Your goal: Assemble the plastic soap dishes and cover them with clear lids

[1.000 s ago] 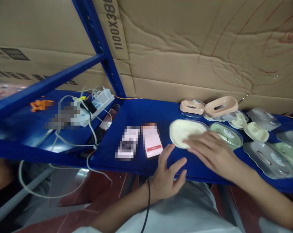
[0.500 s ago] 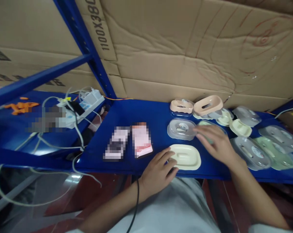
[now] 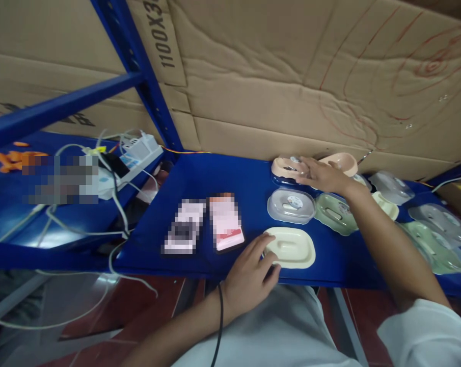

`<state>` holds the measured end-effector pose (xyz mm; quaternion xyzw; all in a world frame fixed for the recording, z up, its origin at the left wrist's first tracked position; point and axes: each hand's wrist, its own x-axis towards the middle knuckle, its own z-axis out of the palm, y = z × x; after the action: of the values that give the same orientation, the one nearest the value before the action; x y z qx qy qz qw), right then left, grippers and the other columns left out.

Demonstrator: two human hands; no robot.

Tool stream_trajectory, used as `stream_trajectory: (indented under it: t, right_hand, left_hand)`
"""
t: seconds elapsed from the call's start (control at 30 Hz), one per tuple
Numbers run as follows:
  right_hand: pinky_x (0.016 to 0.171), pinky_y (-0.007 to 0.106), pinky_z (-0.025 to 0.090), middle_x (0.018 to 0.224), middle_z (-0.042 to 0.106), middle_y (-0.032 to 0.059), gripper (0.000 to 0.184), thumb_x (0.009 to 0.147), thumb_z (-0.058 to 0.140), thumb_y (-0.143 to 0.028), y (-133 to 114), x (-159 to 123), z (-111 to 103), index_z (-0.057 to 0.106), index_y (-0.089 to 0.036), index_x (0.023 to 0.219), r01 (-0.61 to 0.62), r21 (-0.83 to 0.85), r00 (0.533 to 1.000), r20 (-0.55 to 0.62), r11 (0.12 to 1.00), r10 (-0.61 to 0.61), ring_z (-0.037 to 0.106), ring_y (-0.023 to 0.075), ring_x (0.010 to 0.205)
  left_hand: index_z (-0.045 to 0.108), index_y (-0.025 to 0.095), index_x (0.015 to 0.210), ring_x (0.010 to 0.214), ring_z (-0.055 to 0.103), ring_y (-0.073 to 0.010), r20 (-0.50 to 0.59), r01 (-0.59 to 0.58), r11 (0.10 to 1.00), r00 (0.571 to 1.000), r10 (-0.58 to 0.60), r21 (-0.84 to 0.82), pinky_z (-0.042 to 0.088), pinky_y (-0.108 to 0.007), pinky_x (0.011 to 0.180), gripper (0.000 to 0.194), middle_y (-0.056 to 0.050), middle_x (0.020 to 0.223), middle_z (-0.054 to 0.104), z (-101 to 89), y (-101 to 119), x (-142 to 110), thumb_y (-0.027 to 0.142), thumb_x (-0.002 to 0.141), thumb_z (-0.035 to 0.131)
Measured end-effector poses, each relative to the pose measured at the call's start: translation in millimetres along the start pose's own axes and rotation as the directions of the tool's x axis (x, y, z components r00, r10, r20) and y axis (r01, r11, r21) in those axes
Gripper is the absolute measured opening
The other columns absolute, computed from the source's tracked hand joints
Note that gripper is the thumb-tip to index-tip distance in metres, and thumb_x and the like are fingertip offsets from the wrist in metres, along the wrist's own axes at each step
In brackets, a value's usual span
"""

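A cream oval soap dish piece (image 3: 294,248) lies flat near the front edge. My left hand (image 3: 251,272) rests at its left end, fingers slightly bent and apart, fingertips over the rim. My right hand (image 3: 324,176) reaches to the back, its fingers stretched out against the right side of a peach soap box (image 3: 286,167) with a clear cover. I cannot see a firm grip on it. Just behind the right hand is an open peach soap dish (image 3: 343,162). Below the hand sit a grey soap box (image 3: 291,206) and a green one (image 3: 335,214), both under clear lids.
Two phones (image 3: 228,224) lie left of my left hand on the blue table (image 3: 215,171). More lidded soap boxes (image 3: 440,250) stand at the right. A white power strip (image 3: 142,158) with cables is at the left. Cardboard (image 3: 249,102) walls the back.
My right hand has moved from beside the grey soap box back to the peach one. The green soap box now shows more fully. My left hand stays at the cream piece.
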<state>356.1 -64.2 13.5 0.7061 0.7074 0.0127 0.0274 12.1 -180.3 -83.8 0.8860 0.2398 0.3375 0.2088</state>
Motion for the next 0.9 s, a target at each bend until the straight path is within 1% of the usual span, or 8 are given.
stream_trajectory:
  t: [0.1, 0.2, 0.27, 0.4, 0.5, 0.63, 0.77, 0.9]
  right_hand:
    - [0.121, 0.071, 0.022, 0.162, 0.048, 0.0286, 0.082, 0.101, 0.066, -0.052, 16, -20, -1, 0.036, -0.013, 0.167, -0.046, -0.07, 0.997, -0.061, 0.997, 0.042, 0.045, 0.0427, 0.15]
    - [0.116, 0.067, 0.025, 0.144, 0.066, 0.027, 0.04, 0.104, 0.062, -0.036, 29, -37, -3, 0.07, -0.015, 0.137, -0.095, -0.216, 0.989, -0.127, 0.972, 0.068, 0.058, 0.0406, 0.134]
    - [0.113, 0.06, 0.029, 0.131, 0.073, 0.0256, 0.031, 0.108, 0.053, -0.029, 34, -44, -5, 0.079, -0.015, 0.119, -0.091, -0.268, 0.988, -0.142, 0.959, 0.055, 0.064, 0.0355, 0.123]
    - [0.115, 0.05, 0.028, 0.128, 0.074, 0.0255, 0.037, 0.112, 0.044, -0.028, 36, -53, -4, 0.077, -0.014, 0.122, -0.039, -0.274, 0.977, -0.21, 0.961, -0.02, 0.063, 0.0291, 0.123]
    - [0.12, 0.051, 0.02, 0.14, 0.069, 0.0223, 0.034, 0.11, 0.053, -0.031, 40, -55, 4, 0.071, -0.015, 0.135, 0.028, -0.255, 0.954, -0.281, 0.966, -0.102, 0.057, 0.028, 0.134]
    - [0.123, 0.056, 0.009, 0.146, 0.068, 0.0182, 0.032, 0.108, 0.057, -0.027, 50, -49, 12, 0.071, -0.02, 0.136, 0.032, -0.251, 0.972, -0.219, 0.968, -0.089, 0.058, 0.0285, 0.136]
    - [0.122, 0.055, 0.013, 0.137, 0.072, 0.021, 0.033, 0.109, 0.052, -0.028, 56, -44, 12, 0.075, -0.017, 0.131, -0.013, -0.273, 0.982, -0.185, 0.962, -0.039, 0.065, 0.0289, 0.123]
    - [0.124, 0.059, 0.01, 0.149, 0.066, 0.0151, 0.035, 0.11, 0.048, -0.029, 60, -46, 15, 0.073, -0.023, 0.134, 0.05, -0.184, 0.972, -0.217, 0.982, -0.091, 0.058, 0.0287, 0.138]
  left_hand:
    - [0.066, 0.019, 0.102, 0.145, 0.057, -0.0315, 0.008, -0.015, 1.0, 1.0, 0.015, -0.009, 0.055, -0.048, 0.12, 0.006, -0.016, 0.143, 0.063, -0.6, 0, 0, 0.017, 0.1, 0.061]
    - [0.067, 0.02, 0.102, 0.146, 0.056, -0.0309, 0.014, -0.017, 1.0, 1.0, 0.017, -0.021, 0.054, -0.048, 0.12, 0.006, -0.016, 0.142, 0.064, -1.6, 0, 1, 0.017, 0.1, 0.061]
    - [0.067, 0.02, 0.102, 0.145, 0.057, -0.0306, 0.016, -0.01, 1.0, 1.0, 0.011, -0.022, 0.054, -0.048, 0.12, 0.006, -0.016, 0.142, 0.064, -1.9, 0, 1, 0.017, 0.1, 0.061]
    - [0.067, 0.019, 0.102, 0.145, 0.057, -0.0308, 0.02, -0.01, 1.0, 1.0, 0.01, -0.009, 0.053, -0.047, 0.121, 0.006, -0.016, 0.142, 0.063, -1.1, 1, 1, 0.017, 0.1, 0.061]
    - [0.067, 0.018, 0.103, 0.144, 0.058, -0.0307, 0.021, -0.023, 1.0, 1.0, 0.023, 0.006, 0.053, -0.047, 0.121, 0.007, -0.016, 0.143, 0.063, -0.6, 1, 1, 0.019, 0.101, 0.06]
    - [0.066, 0.018, 0.102, 0.145, 0.057, -0.0305, 0.028, -0.025, 1.0, 0.999, 0.025, 0.017, 0.053, -0.046, 0.121, 0.006, -0.016, 0.143, 0.063, -0.6, 0, 0, 0.019, 0.101, 0.06]
    - [0.066, 0.019, 0.103, 0.145, 0.057, -0.0302, 0.027, -0.023, 1.0, 0.999, 0.023, 0.017, 0.054, -0.047, 0.12, 0.007, -0.015, 0.143, 0.064, -0.5, 0, 0, 0.019, 0.101, 0.06]
    - [0.067, 0.019, 0.103, 0.144, 0.058, -0.0307, 0.016, -0.03, 0.999, 0.999, 0.03, 0.011, 0.055, -0.047, 0.118, 0.006, -0.016, 0.142, 0.064, -0.1, 0, 0, 0.019, 0.1, 0.061]
